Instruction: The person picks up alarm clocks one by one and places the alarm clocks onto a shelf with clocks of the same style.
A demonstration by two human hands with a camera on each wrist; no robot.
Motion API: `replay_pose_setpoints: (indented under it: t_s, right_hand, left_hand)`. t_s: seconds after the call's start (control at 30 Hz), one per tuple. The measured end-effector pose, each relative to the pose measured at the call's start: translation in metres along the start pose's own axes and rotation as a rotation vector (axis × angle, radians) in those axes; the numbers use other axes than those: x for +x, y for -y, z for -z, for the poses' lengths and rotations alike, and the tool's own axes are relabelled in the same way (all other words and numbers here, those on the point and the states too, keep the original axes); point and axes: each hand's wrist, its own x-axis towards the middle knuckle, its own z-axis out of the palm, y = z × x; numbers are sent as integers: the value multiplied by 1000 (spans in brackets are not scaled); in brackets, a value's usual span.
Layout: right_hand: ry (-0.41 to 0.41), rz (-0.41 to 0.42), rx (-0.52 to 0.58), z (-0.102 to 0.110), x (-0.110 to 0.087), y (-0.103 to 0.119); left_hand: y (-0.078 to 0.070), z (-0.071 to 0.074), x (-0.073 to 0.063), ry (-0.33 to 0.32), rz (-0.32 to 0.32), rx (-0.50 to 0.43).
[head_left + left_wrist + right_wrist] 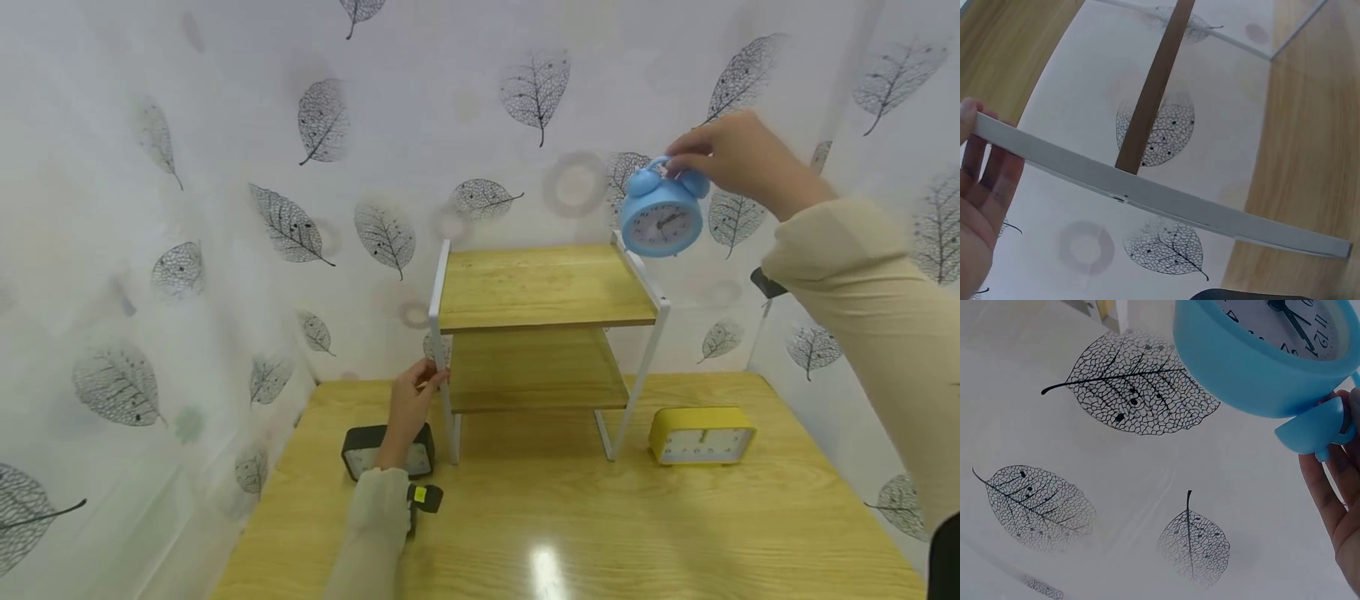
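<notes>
Nearest, the wooden desk spread forward, and a dark strap circled the left sleeve. The right hand was raised, its fingers pinching the top handle of a light-blue alarm clock, which hung in the air above the right end of the shelf, its face toward the head camera. A black clock stood on the desk at left, partly hidden by the left arm. Beyond it, the left hand had its fingers curled round the shelf's white left side bar. The shelf had two wooden boards; a yellow clock stood to its right. Farthest back was the leaf-patterned wall.
</notes>
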Motion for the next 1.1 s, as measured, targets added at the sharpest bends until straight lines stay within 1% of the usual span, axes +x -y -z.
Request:
replay_pose_setpoints:
  t_s: [0.07, 0.2, 0.3, 0.33, 0.37, 0.57, 0.7, 0.87, 0.93, 1.0, 1.1]
  right_hand:
    - [0, 9, 19, -1, 3, 6]
    - [3, 34, 66, -6, 12, 21]
    - [13, 61, 88, -11, 19, 36]
    - [16, 71, 94, -14, 21, 41]
    - [23, 80, 104, -16, 23, 46]
    - [43, 146, 165, -38, 35, 71]
    - [62, 175, 180, -51, 42, 86]
    - [100, 187, 177, -61, 51, 103]
    - [101, 194, 157, -65, 55, 109]
    - [98, 204, 128, -69, 58, 114]
    - [98, 229, 108, -76, 64, 122]
  left_hand:
    - [-2, -1, 0, 5, 3, -21]
    - [-19, 2, -5, 19, 3, -37]
    - [-30, 3, -9, 31, -14, -29]
    - [-30, 3, -9, 34, -19, -28]
    - [-27, 2, -8, 35, -20, -34]
    - [2, -3, -1, 18, -28, -56]
    - [7, -5, 0, 21, -68, -64]
    - [5, -6, -1, 20, -75, -62]
    - [3, -6, -1, 17, -68, -56]
    - [-3, -5, -2, 17, -74, -50]
    - [-15, -3, -5, 26, -85, -50]
